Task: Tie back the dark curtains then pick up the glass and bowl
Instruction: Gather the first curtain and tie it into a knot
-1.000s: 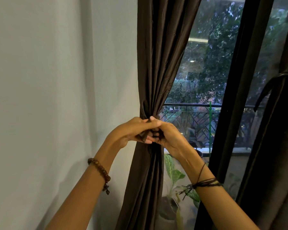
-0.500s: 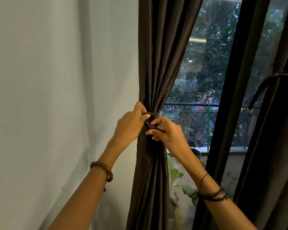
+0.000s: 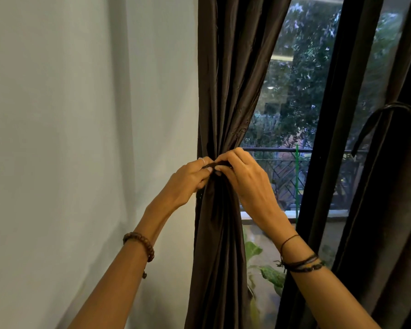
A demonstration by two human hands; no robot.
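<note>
- Pinching the dark tie band (image 3: 217,165) between them, the left hand (image 3: 189,180) and right hand (image 3: 244,179) meet at the cinched waist of the left curtain (image 3: 226,91).
- Half a second ago the right hand sat lower, under the band; it has since risen on top, so the knot looks nearly finished.
- Right curtain (image 3: 389,210) carries a loop (image 3: 375,119) already.
- Glass and bowl are out of view; that step awaits.
</note>
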